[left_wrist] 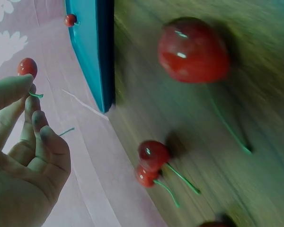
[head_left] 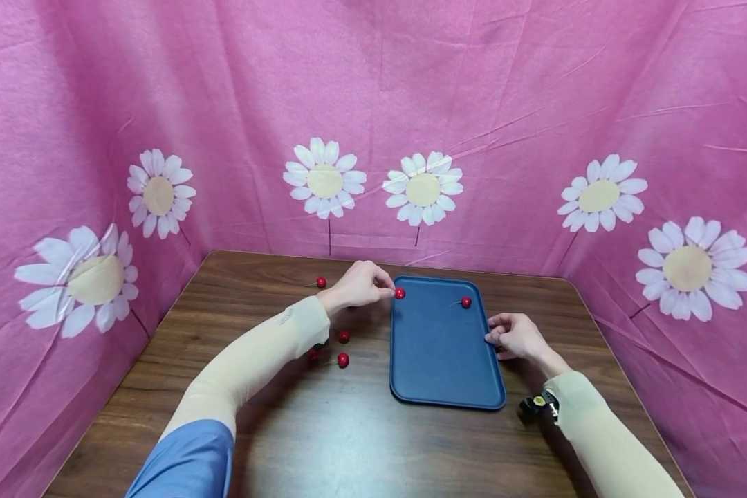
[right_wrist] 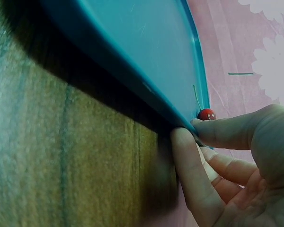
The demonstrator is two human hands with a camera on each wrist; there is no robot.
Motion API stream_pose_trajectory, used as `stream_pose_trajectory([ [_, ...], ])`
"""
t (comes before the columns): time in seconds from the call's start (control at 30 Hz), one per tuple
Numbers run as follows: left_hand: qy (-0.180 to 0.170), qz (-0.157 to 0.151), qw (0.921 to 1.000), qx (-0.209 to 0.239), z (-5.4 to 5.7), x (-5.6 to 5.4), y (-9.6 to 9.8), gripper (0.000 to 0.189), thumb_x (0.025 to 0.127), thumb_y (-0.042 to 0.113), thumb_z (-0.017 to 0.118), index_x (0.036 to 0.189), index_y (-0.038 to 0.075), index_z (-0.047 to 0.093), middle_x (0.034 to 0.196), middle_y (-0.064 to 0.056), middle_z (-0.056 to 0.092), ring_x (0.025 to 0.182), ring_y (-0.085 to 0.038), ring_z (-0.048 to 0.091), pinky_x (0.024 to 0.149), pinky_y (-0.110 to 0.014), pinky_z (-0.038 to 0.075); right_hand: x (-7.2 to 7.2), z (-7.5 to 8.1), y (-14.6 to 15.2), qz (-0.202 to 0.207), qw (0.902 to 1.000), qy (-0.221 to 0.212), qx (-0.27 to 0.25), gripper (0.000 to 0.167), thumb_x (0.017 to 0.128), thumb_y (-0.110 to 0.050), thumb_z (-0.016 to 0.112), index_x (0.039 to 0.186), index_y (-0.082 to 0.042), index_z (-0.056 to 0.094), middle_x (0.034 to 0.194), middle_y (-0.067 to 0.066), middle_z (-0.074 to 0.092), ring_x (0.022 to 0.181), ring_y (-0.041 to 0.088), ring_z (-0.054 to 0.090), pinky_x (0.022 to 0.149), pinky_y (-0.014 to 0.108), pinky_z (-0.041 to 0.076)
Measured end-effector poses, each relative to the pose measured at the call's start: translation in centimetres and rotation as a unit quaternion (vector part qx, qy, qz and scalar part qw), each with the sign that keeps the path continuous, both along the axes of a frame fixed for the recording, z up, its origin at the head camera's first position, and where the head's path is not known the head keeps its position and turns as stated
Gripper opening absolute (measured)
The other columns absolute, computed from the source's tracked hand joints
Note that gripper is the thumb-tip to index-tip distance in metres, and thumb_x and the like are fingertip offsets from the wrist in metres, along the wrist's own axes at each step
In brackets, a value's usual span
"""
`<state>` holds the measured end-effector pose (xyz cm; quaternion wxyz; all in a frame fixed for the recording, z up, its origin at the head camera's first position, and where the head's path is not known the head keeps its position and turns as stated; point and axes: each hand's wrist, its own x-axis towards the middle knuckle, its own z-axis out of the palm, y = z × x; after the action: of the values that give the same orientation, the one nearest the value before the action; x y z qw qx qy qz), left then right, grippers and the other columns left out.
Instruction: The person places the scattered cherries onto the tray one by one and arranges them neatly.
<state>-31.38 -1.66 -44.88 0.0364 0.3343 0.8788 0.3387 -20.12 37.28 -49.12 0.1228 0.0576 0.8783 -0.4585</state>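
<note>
My left hand [head_left: 362, 283] pinches a red cherry [head_left: 400, 293] by its green stem between thumb and fingertips, at the far left corner of the blue tray [head_left: 442, 353]. In the left wrist view the held cherry [left_wrist: 27, 68] stands just past the thumb tip. My right hand [head_left: 518, 337] grips the tray's right rim, thumb on top and fingers at the outer side, as the right wrist view shows. Another cherry [head_left: 466, 302] with a stem lies inside the tray near its far right corner.
Left of the tray, several stemmed cherries lie on the wooden table [head_left: 348, 443], among them one at the back [head_left: 320, 282] and one nearer [head_left: 343, 360]. My left forearm reaches over some of them. A pink curtain [head_left: 373, 83] with daisies encloses the table's back and sides.
</note>
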Motion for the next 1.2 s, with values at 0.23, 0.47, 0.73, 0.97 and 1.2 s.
stream_pose_trajectory([
  [0.23,-0.003,-0.005,1.0000,0.004,0.4,-0.4,2.3,0.011,0.102,0.025,0.083,0.103,0.018,0.091,0.090,0.001,0.085,0.079,-0.013,0.064,0.073,-0.026,0.051,0.1,0.1,0.0,0.000,1.0000,0.000,0.001,0.042,0.102,0.002,0.073,0.139,0.017,0.060,0.087,0.001,0.071,0.080,0.009,0.070,0.067,0.038,0.070],
  [0.47,0.012,-0.001,0.9999,0.009,0.3,-1.0,4.5,0.011,0.101,0.024,0.083,0.103,0.017,0.091,0.088,0.001,0.084,0.081,-0.014,0.065,0.071,-0.025,0.049,0.1,0.0,0.0,0.000,1.0000,0.001,-0.002,0.041,0.102,0.004,0.071,0.139,0.018,0.060,0.086,0.001,0.072,0.081,0.009,0.070,0.067,0.038,0.069],
  [0.73,-0.006,0.001,1.0000,-0.006,0.0,-1.5,6.9,0.012,0.102,0.025,0.083,0.105,0.017,0.091,0.093,0.001,0.085,0.084,-0.015,0.066,0.071,-0.024,0.050,0.0,-0.1,0.0,0.000,1.0000,0.002,-0.001,0.042,0.101,0.004,0.072,0.139,0.018,0.060,0.086,0.000,0.071,0.080,0.009,0.069,0.066,0.037,0.069],
  [0.97,0.003,0.006,0.9992,-0.040,-0.9,-2.0,8.9,0.012,0.103,0.026,0.082,0.103,0.018,0.091,0.098,0.001,0.087,0.080,-0.011,0.067,0.074,-0.024,0.053,0.0,-0.1,0.0,0.003,0.9999,0.002,-0.017,0.045,0.099,0.005,0.074,0.139,0.019,0.058,0.085,0.000,0.071,0.076,0.008,0.068,0.064,0.035,0.068],
  [1.2,0.005,0.009,0.9972,-0.074,-1.6,-2.0,10.5,0.012,0.103,0.024,0.081,0.102,0.019,0.092,0.099,0.003,0.087,0.080,-0.010,0.068,0.077,-0.025,0.056,0.0,-0.1,0.0,0.001,0.9998,0.000,-0.019,0.045,0.100,0.004,0.074,0.139,0.019,0.059,0.087,0.001,0.072,0.076,0.008,0.068,0.063,0.036,0.068],
])
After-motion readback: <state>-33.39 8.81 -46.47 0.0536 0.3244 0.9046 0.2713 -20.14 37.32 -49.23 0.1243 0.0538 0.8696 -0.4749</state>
